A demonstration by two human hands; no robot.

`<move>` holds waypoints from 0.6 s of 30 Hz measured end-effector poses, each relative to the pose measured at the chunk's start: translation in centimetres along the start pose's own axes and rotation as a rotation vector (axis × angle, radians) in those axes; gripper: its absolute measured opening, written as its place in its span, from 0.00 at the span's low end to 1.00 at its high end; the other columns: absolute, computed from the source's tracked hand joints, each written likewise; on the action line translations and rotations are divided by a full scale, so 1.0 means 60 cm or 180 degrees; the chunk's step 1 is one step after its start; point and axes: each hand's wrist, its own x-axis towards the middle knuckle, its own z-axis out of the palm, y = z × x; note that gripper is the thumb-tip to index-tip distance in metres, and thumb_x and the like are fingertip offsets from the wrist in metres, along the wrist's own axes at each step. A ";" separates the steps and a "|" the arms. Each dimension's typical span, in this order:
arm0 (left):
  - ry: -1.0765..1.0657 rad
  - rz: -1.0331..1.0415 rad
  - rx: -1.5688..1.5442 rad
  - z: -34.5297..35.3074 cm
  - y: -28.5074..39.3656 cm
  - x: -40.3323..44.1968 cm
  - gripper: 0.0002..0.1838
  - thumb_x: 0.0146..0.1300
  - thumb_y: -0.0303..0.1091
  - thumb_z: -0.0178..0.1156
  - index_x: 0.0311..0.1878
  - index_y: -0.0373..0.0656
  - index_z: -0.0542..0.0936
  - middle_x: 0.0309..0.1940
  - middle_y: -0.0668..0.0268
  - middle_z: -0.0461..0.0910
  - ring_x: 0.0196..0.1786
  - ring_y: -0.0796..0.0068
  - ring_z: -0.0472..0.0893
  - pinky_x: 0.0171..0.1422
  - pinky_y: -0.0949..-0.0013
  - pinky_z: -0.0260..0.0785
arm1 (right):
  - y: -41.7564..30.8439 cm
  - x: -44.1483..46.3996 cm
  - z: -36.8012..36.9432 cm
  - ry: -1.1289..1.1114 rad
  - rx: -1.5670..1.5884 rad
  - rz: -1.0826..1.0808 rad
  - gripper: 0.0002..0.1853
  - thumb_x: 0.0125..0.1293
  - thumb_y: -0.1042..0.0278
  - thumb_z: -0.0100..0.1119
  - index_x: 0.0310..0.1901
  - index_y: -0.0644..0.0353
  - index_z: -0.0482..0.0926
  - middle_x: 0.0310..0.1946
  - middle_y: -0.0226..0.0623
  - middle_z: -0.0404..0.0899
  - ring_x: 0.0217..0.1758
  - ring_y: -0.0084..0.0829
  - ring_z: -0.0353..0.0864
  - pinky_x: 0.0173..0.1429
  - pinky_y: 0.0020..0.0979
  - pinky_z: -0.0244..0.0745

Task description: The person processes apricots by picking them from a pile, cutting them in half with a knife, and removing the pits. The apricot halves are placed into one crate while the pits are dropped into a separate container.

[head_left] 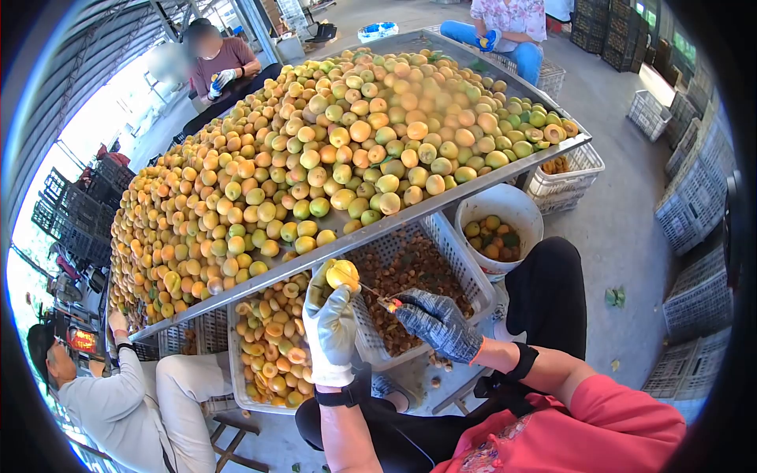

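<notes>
My left hand (330,327), in a pale work glove, holds a yellow-orange apricot (343,273) upright between thumb and fingers. In a dark grey knitted glove, my right hand (440,322) is closed around a small thin metal tool (388,303) with red and yellow on its handle. The tool's tip points at the apricot; whether it touches is too small to tell. Beneath my left hand stands a crate (236,369) of halved apricots (272,347). A white crate (479,296) holding brown pits (414,272) sits below my right hand.
A metal-edged table (441,193) heaped with apricots (300,158) slopes ahead. A white bucket (516,206) with fruit stands at its right end. Co-workers sit at the left (110,410), back left (225,63) and back right (512,27). Stacked crates (698,205) line the right side.
</notes>
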 end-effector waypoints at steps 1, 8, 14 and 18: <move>0.0008 -0.0008 -0.0008 0.000 0.000 -0.002 0.24 0.62 0.20 0.58 0.62 0.33 0.70 0.56 0.60 0.75 0.56 0.69 0.77 0.59 0.69 0.71 | -0.002 -0.002 0.001 0.0003 -0.0007 -0.0001 0.14 0.70 0.64 0.56 0.49 0.65 0.78 0.27 0.25 0.75 0.28 0.15 0.70 0.31 0.21 0.68; 0.0156 0.0122 0.0289 0.002 -0.006 -0.013 0.20 0.64 0.21 0.56 0.60 0.33 0.72 0.51 0.60 0.78 0.52 0.71 0.79 0.56 0.68 0.73 | -0.011 -0.008 0.010 -0.0069 -0.0226 0.0159 0.14 0.71 0.63 0.56 0.49 0.65 0.78 0.24 0.25 0.72 0.27 0.15 0.68 0.31 0.22 0.66; 0.0223 0.0064 0.0484 0.004 -0.014 -0.021 0.18 0.64 0.23 0.58 0.58 0.32 0.73 0.47 0.60 0.80 0.47 0.73 0.80 0.54 0.71 0.74 | 0.008 0.007 0.021 -0.0014 0.0066 0.0527 0.13 0.70 0.61 0.56 0.43 0.63 0.79 0.22 0.22 0.69 0.25 0.14 0.66 0.28 0.23 0.63; 0.0350 -0.0066 0.0089 -0.002 -0.025 -0.011 0.17 0.66 0.26 0.57 0.57 0.35 0.74 0.45 0.63 0.79 0.43 0.74 0.80 0.51 0.73 0.73 | 0.022 0.025 0.028 0.0001 -0.0550 0.0220 0.13 0.70 0.59 0.56 0.41 0.63 0.80 0.20 0.29 0.71 0.23 0.20 0.67 0.28 0.28 0.65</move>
